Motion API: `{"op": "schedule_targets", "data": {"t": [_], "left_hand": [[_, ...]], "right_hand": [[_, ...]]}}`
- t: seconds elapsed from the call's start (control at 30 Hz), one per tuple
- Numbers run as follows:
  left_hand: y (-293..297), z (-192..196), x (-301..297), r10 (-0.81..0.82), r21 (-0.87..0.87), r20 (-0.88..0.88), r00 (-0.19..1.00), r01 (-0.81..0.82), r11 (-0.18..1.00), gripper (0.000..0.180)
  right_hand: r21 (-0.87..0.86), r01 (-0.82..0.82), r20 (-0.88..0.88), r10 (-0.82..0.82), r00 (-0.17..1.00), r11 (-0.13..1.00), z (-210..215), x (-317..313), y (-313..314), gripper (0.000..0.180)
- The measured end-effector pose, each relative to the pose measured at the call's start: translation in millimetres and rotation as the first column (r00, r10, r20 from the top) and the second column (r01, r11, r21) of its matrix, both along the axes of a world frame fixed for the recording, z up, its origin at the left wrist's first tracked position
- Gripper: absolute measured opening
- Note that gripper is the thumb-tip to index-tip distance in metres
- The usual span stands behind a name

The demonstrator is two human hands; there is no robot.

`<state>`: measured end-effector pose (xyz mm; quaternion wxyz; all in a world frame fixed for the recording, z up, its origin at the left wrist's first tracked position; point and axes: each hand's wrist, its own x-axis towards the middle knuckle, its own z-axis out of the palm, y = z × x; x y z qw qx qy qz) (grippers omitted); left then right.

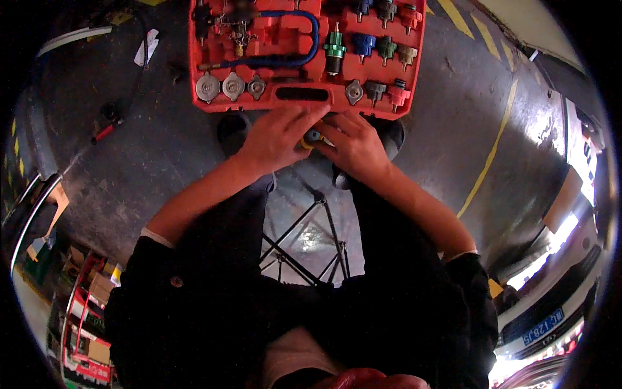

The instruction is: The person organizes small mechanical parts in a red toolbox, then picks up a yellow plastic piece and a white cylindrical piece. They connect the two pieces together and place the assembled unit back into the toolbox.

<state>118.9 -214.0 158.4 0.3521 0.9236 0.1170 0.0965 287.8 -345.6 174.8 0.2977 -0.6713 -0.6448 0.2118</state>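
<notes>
Just in front of the red tool case (304,96), my two hands meet over a small yellow and blue-grey round fitting (313,136). My right hand (358,148) has its fingers closed around one side of it. From the other side my left hand (272,141) grips it, its fingers reaching toward the case's handle slot. Much of the fitting is hidden by my fingers. In the case lie three silver caps (234,86), a blue hose (316,32), a green pump-like fitting (334,48) and several coloured adapters (364,47) in moulded recesses.
Below my hands, thin crossed black legs (301,217) stand between my knees. A red-handled tool (103,133) and a white paper (148,48) lie on the floor at left. Red shelving (74,318) is at lower left, a parked car (551,305) at lower right.
</notes>
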Motion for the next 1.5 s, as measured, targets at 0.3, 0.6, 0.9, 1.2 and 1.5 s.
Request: {"op": "schedule_targets", "data": {"t": [0.3,0.6,0.9,1.2,1.5], "left_hand": [[7.5,24.6,5.6,-0.054,0.225,-0.113,0.992,0.078,0.971,0.090],[8.0,23.5,5.2,-0.184,0.395,-0.092,0.979,0.206,0.895,0.052],[17.4,14.5,-3.6,0.546,-0.773,-0.099,0.832,-0.410,0.484,0.052],[19.2,-5.3,-12.4,0.491,-0.894,-0.404,0.772,-0.219,-0.390,0.042],[11.3,-4.2,-11.0,0.266,-0.938,-0.346,0.900,-0.328,-0.112,0.040]], "right_hand": [[-0.550,0.041,-0.823,-0.549,0.142,0.834,-21.0,-10.8,-12.8,0.039],[-0.574,-0.123,-0.751,-0.580,-0.315,0.810,-39.3,-5.9,-18.6,0.036],[-0.629,0.012,-0.778,-0.629,-0.008,0.778,-32.0,21.5,-14.0,0.042],[-0.459,0.122,-0.782,-0.466,0.414,0.880,-13.2,24.5,-10.0,0.048],[-0.358,0.292,-0.688,-0.462,0.560,0.887,0.2,24.1,-6.4,0.046]]}}
